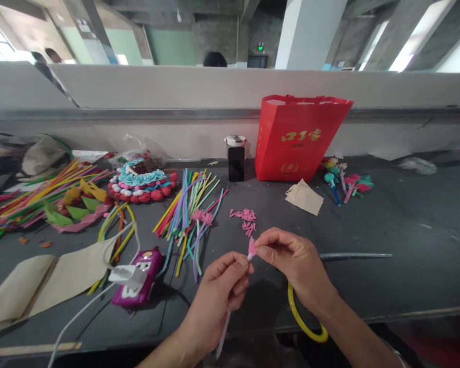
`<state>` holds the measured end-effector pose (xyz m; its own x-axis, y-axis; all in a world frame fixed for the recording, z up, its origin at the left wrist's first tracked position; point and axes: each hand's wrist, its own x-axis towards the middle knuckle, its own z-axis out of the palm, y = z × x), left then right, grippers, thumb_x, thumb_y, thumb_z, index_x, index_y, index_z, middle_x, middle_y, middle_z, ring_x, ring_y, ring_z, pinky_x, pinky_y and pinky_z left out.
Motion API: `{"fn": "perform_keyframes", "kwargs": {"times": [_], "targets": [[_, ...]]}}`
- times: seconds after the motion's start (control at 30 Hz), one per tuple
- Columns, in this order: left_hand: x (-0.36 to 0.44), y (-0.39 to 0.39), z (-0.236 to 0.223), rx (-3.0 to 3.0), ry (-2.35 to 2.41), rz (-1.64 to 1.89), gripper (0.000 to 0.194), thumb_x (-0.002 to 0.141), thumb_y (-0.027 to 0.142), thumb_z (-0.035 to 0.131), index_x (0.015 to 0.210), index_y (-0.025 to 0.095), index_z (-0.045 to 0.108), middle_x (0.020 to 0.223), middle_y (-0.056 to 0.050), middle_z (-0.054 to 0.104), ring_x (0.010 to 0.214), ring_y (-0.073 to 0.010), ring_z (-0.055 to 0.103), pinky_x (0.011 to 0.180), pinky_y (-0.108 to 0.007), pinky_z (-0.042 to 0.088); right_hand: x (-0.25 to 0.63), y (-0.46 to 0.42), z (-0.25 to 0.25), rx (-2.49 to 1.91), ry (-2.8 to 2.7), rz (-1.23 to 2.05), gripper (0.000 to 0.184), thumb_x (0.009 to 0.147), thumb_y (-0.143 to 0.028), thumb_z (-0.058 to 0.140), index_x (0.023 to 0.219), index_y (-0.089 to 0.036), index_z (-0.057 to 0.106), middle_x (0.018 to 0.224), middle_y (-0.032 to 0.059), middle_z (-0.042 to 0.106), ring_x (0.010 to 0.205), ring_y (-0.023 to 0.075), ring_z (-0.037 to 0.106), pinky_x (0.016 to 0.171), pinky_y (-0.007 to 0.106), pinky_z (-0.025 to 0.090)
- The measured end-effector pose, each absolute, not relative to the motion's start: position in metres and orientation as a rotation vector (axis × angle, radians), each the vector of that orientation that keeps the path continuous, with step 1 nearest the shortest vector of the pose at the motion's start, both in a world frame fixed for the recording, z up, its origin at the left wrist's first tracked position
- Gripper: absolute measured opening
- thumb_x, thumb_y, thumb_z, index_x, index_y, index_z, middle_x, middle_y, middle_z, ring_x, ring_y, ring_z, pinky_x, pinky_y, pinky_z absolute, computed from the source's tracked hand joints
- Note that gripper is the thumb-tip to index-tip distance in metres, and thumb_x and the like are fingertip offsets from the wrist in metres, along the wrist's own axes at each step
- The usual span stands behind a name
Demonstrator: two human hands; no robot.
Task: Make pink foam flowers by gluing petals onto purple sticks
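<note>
My left hand [230,278] is closed around a pale lilac flower stem [223,335], whose lower end hangs below the fist. At its top sits a small cluster of pink petals [252,245]. The thumb and forefinger of my right hand [291,255] pinch at the right side of this cluster, apparently on a petal. Just beyond the fingers, a small pile of loose pink pieces [246,214] lies on the dark table [368,286]. Two finished pink flower heads [202,217] rest to the left, on a bundle of coloured fuzzy sticks [186,204].
At the back stand a red bag [299,138] and a phone [236,164] leaning on a bottle. Left lie an open notebook [76,268], a purple pack [155,271] with a charger, and a decorated crown [141,184]. Small flowers [354,184] lie right. A yellow tube [301,324] curves beneath my right wrist.
</note>
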<state>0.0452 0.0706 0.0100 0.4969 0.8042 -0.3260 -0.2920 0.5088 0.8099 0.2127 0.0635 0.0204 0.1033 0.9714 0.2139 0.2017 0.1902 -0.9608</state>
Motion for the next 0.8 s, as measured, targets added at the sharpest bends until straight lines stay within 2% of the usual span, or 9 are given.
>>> {"fn": "perform_keyframes", "kwargs": {"times": [0.8], "targets": [[0.0445,0.0711,0.012,0.757,0.8,0.753,0.022,0.079,0.035,0.069,0.074,0.015,0.06,0.052,0.008,0.029,0.044,-0.0041,0.017,0.042,-0.021,0.009,0.2082,0.0622,0.0166,-1.315,-1.382,0.74,0.01,0.083,-0.028,0.067,0.077,-0.023,0.071,0.079,0.0002,0.07,0.075,0.016,0.063,0.072,0.027,0.047]]}}
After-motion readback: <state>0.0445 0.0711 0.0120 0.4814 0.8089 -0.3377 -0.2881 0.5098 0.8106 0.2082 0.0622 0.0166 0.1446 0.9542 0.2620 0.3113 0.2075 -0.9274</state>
